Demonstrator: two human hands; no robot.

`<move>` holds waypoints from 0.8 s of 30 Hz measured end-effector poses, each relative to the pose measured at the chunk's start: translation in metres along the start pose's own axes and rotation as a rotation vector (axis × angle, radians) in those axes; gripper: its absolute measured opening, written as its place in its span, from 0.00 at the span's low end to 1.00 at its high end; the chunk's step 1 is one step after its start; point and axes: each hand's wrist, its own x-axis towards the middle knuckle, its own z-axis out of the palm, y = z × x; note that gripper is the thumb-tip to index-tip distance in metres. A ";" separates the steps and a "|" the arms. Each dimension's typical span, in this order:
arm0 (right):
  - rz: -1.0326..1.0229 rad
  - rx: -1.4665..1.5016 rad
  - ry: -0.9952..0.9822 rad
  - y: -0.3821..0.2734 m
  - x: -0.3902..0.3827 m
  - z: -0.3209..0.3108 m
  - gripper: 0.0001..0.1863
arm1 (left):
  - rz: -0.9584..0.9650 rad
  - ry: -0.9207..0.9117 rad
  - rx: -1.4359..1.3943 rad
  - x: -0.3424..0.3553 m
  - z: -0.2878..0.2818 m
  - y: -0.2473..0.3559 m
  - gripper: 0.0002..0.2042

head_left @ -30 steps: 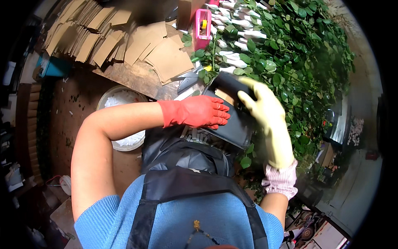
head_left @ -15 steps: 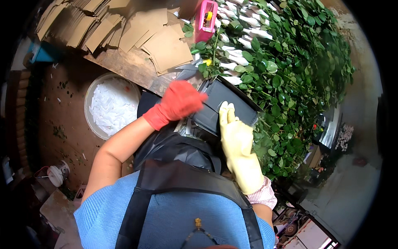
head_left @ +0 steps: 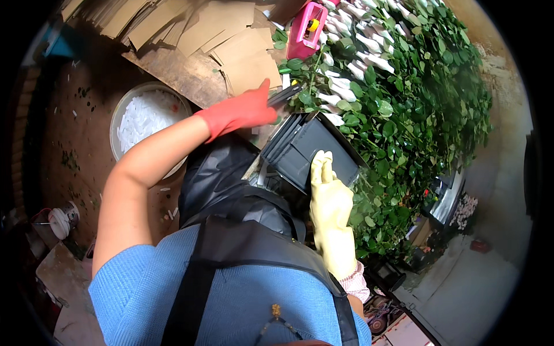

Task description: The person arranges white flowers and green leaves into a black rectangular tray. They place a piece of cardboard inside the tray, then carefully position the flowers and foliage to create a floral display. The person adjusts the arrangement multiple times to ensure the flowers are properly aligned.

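My left hand (head_left: 239, 114), in a red rubber glove, is closed round a dark elongated object (head_left: 284, 96) above the table's edge. Its thumb points up and its fingertips are partly hidden, so the object's kind is unclear. My right hand (head_left: 331, 199), in a pale yellow rubber glove, lies with its fingers stretched out on a dark grey flat panel (head_left: 329, 147). This panel has layered edges on its left side and a thin upright rim along its far right. It sits tilted in front of my black apron (head_left: 242, 205).
Brown cardboard pieces (head_left: 248, 55) lie on the wooden table (head_left: 193, 78). A pink tape dispenser (head_left: 306, 32) stands behind. Leafy green stems (head_left: 415, 127) with white-sleeved heads (head_left: 369, 43) are heaped at the right. A round tub (head_left: 113, 130) of white scraps stands at the left.
My left hand has moved away from the panel, up toward the cardboard, and the dark elongated object now shows at its fingers. My right hand stays on the panel.
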 end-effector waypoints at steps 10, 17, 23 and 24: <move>-0.014 -0.076 -0.031 -0.005 0.006 -0.013 0.42 | 0.294 -0.178 0.051 -0.063 -0.005 -0.014 0.33; 0.021 -0.060 -0.006 -0.006 0.001 -0.006 0.43 | 0.117 -0.365 0.406 -0.059 -0.016 0.020 0.24; 0.103 -0.031 -0.010 -0.010 -0.007 -0.011 0.41 | 0.424 -0.386 0.067 -0.049 -0.015 -0.017 0.26; 0.092 -0.004 0.001 -0.008 -0.002 -0.003 0.40 | 0.421 -0.369 0.191 -0.053 -0.027 -0.015 0.30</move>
